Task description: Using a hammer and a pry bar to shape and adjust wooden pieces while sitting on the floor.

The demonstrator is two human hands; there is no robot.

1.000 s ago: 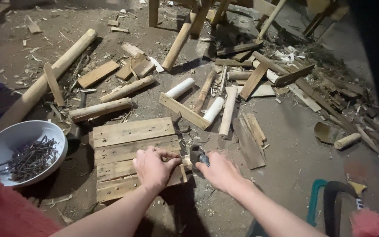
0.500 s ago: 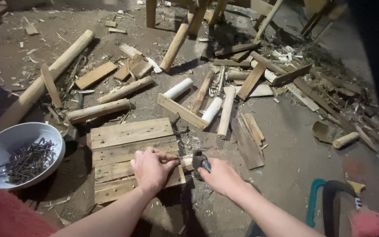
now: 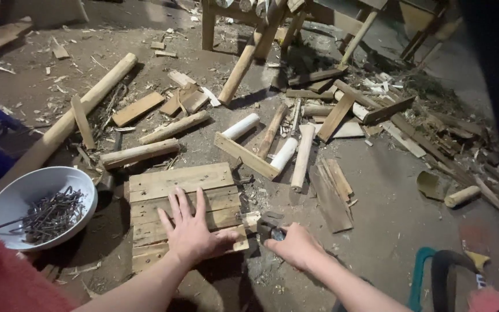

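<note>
Left hand (image 3: 194, 231): lies flat on the panel, palm down, fingers spread, thumb out toward the panel's right edge
Right hand (image 3: 297, 245): just right of the panel's near corner, fingers curled round the hammer; knuckles face up, so the fingertips are hidden
Hammer (image 3: 270, 226): dark head shows past the right hand, close to the panel's right edge; whether it touches the wood I cannot tell
Panel (image 3: 168, 185): pale slats joined side by side, flat on the dirt floor, right before the person; nail heads dot the far slat
Bowl (image 3: 15, 193): white, left of the panel and apart from it, holding a heap of dark nails (image 3: 50, 214)
Saw handle (image 3: 434, 271): green and black, at the near right, well apart from the hands
Short log (image 3: 140, 153): lies just beyond the panel's far edge
Frame (image 3: 246, 156): a flat strip with white and bare rods leaning on it, beyond the panel to the right
Long pole (image 3: 79, 112): runs aslant along the left side
Offcuts (image 3: 371, 115): heaped at the far right, among chips and shavings
</note>
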